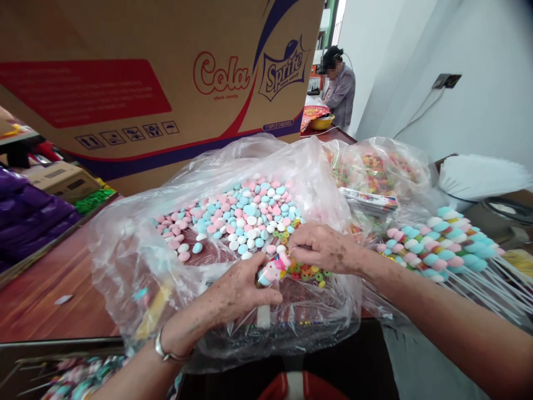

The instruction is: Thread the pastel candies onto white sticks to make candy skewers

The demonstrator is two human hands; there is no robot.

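My left hand (245,286) is curled around a candy skewer (272,270) of pink, white and blue pieces, its thumb and fingers on either side. My right hand (318,247) touches its upper end with the fingers pinched together; what lies between those fingertips is hidden. Both hands are over a clear plastic bag (137,244) spread out flat. On the bag lie many loose pastel button-shaped candies (250,211), just beyond my hands. Small ring-shaped gummies (308,272) in green, yellow and orange lie beneath my right hand.
Finished candy skewers (445,244) with white sticks are stacked at the right. Behind them are bags of gummies (375,164) and a bundle of white sticks (483,175). A large cardboard box (137,61) stands at the back. Another person (343,91) works at the far end.
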